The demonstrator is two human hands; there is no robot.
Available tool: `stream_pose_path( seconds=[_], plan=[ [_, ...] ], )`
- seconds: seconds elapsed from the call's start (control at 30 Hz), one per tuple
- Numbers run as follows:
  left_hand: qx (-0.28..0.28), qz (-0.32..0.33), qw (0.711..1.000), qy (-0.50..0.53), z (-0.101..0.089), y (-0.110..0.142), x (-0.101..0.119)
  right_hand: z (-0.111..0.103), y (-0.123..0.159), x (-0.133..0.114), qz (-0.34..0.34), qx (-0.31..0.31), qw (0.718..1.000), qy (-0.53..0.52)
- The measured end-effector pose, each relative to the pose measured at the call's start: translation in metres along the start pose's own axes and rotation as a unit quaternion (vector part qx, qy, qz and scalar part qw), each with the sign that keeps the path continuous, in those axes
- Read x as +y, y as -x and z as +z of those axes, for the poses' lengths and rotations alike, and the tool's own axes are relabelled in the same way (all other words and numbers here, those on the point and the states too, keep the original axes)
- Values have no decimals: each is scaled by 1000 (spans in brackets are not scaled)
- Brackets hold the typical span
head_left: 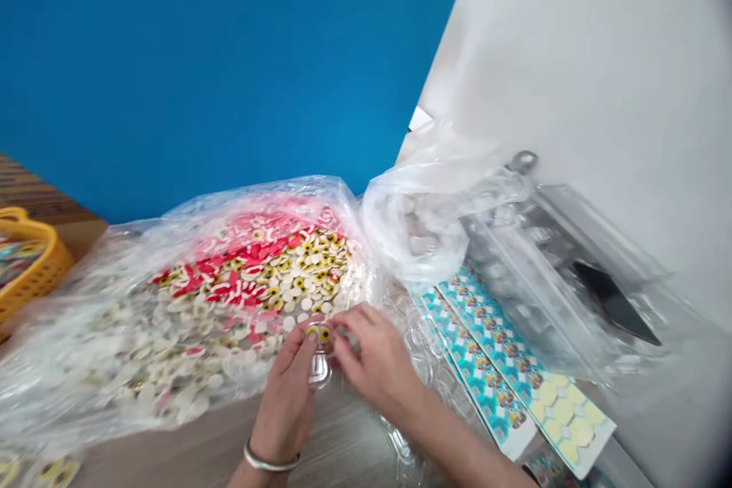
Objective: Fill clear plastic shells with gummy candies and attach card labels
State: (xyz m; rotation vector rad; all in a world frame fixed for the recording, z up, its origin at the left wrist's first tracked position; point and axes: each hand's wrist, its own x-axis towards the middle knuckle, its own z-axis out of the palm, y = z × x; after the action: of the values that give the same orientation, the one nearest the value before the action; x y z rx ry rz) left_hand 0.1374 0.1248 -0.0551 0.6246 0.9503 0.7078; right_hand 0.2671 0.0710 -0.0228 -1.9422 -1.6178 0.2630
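Note:
My left hand is closed on a small clear plastic case, its thumb along the near left side. Two yellow discs with dark centres, like toy eyes, lie in the case's upper part. At its right edge are the bent fingers of my right hand, pinched close to the right eye disc; whatever is between the fingertips is hidden. Just beyond both hands, a large clear plastic bag spreads over the table, full of yellow eye discs, red-and-white pieces and pale discs.
More clear cases lie to the right, beside printed blue-and-yellow card sheets. Behind these, a dark phone rests on plastic-wrapped clear packaging. A yellow basket stands at far left. A blue panel rises behind the bag.

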Motion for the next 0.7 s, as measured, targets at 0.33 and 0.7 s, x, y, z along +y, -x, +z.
stream_pose_path(
  seconds=[0.33, 0.7],
  plan=[
    [36, -59, 997, -19, 10, -2, 5, -83, -83, 198, 145, -32, 968, 202],
    [37, -64, 997, -34, 7, -2, 6, -84, -82, 225, 151, 25, 987, 53]
  ],
)
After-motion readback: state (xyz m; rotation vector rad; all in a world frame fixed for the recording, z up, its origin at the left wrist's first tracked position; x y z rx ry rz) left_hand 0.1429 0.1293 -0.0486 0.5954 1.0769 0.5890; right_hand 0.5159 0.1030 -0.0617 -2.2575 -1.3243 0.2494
